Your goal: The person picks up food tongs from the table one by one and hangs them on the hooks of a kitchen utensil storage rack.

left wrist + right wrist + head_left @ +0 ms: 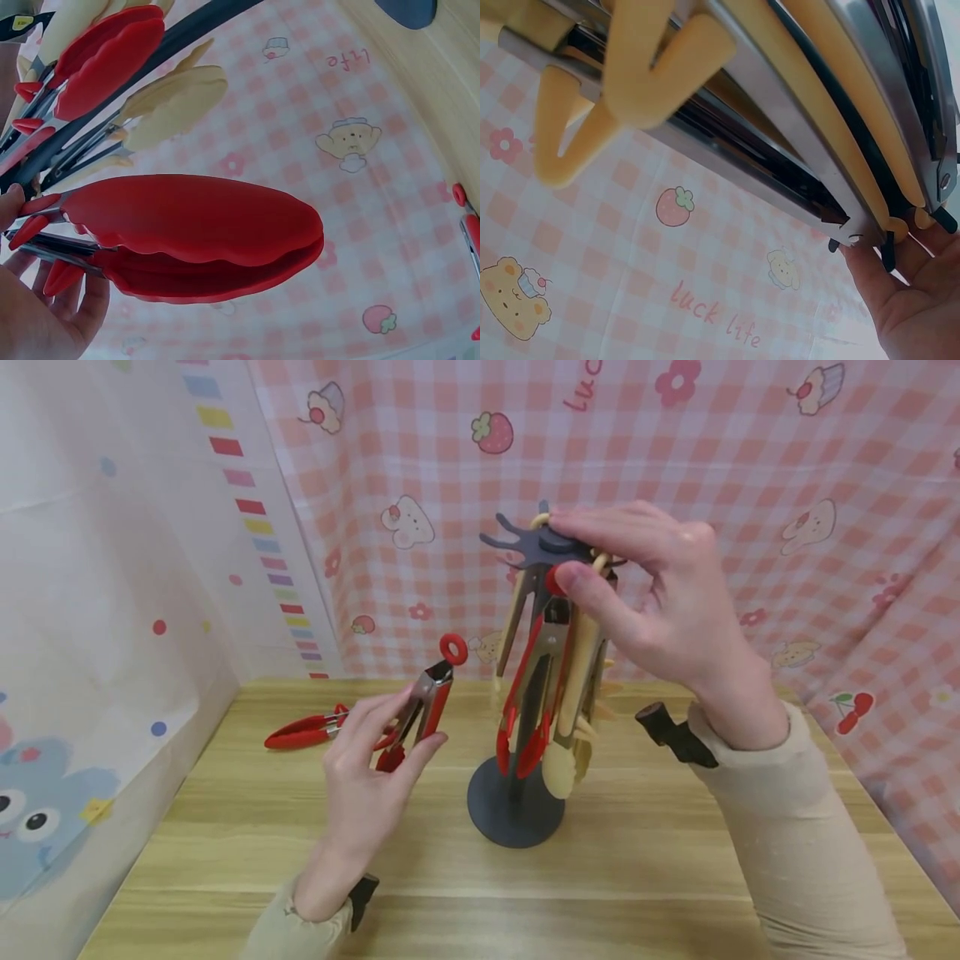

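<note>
Standing upright on the table, a dark rack has a round base and a top of curved hooks. My right hand holds the rack's top, its fingers over the hub and the thumb against the red ring of a hanging pair of tongs. Cream-coloured tongs hang beside these; in the right wrist view their metal arms pass close by. To the rack's left, my left hand grips a second pair of red tongs, ring end up, head pointing down. Their scalloped tips are slightly apart.
Another red-handled tool lies on the wooden table at the left, partly behind my left hand. A pink checked cloth hangs behind the table, and a white printed sheet hangs on the left.
</note>
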